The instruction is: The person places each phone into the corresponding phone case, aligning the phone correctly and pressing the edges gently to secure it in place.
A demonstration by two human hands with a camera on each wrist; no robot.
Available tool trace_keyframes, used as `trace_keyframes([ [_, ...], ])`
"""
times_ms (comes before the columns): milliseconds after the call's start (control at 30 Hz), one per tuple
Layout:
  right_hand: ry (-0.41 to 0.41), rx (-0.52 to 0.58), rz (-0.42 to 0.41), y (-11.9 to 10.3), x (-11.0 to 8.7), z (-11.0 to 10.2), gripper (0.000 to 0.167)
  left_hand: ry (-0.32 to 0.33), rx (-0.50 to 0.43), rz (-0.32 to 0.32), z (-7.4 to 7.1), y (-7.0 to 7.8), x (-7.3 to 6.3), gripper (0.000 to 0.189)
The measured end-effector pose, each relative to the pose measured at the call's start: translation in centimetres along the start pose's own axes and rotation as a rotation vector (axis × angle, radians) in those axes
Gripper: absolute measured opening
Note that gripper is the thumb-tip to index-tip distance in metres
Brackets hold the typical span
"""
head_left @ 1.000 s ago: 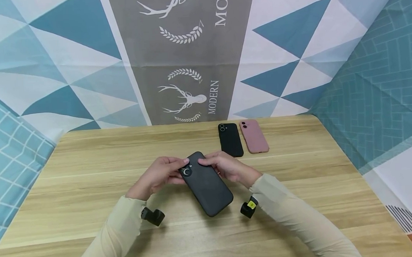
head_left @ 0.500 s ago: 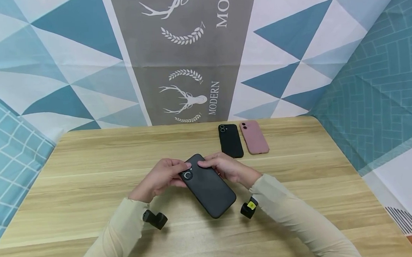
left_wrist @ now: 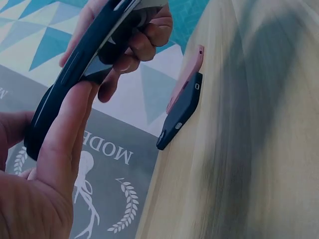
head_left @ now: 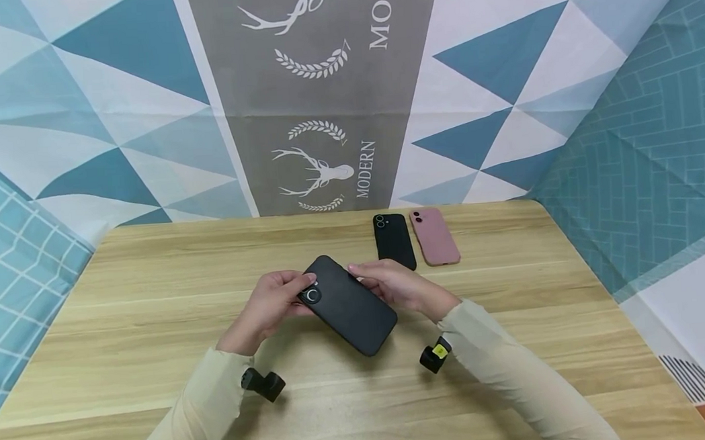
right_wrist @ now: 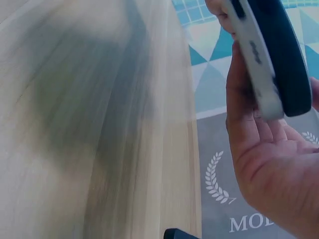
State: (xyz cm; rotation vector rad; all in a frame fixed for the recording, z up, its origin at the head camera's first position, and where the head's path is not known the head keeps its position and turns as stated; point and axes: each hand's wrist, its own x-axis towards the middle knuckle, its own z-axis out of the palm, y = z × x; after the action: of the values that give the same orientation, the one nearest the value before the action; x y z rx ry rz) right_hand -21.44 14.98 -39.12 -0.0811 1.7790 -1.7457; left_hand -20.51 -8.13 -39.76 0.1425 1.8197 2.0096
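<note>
In the head view a phone in a black case [head_left: 353, 309] is held above the table, back up and slanted. My left hand [head_left: 271, 302] pinches its upper left corner, thumb beside the camera ring and fingers underneath. At its right long edge is my right hand [head_left: 404, 289], thumb at the rim and fingers curled below. From the right wrist, the phone's light side [right_wrist: 259, 69] shows bare next to the dark case [right_wrist: 286, 55], which looks lifted off it there. In the left wrist view the case [left_wrist: 65, 82] covers the near edge, side button visible.
Near the back edge of the wooden table [head_left: 168, 285] lie a black phone or case [head_left: 393, 242] and a pink one [head_left: 436, 237], side by side. A patterned cloth [head_left: 314, 88] hangs behind. Each wrist wears a small black camera.
The phone has turned so that its lower end swings up to the right. My right hand has shifted slightly right, its thumb moving from the case's back to the edge.
</note>
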Motion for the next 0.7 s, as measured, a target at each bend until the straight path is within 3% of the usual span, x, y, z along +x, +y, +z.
trace_keyframes([
  [133, -0.016, 0.075, 0.009, 0.4, -0.4, -0.5, 0.026, 0.084, -0.048, 0.039, -0.1, 0.1, -0.2, 0.019],
  [367, -0.093, 0.174, -0.068, 1.5, -0.9, -1.0, 0.039, 0.318, -0.177, 0.096, 0.0, 0.5, -0.6, 0.017],
  [500, -0.135, 0.176, -0.151, 1.9, -1.1, -0.6, 0.026, 0.400, -0.267, 0.150, 0.4, 0.5, -0.6, 0.021],
  [700, -0.145, 0.237, -0.252, 2.1, -1.2, 0.0, 0.006, 0.476, -0.307, 0.217, 1.0, 0.1, -0.6, 0.022],
])
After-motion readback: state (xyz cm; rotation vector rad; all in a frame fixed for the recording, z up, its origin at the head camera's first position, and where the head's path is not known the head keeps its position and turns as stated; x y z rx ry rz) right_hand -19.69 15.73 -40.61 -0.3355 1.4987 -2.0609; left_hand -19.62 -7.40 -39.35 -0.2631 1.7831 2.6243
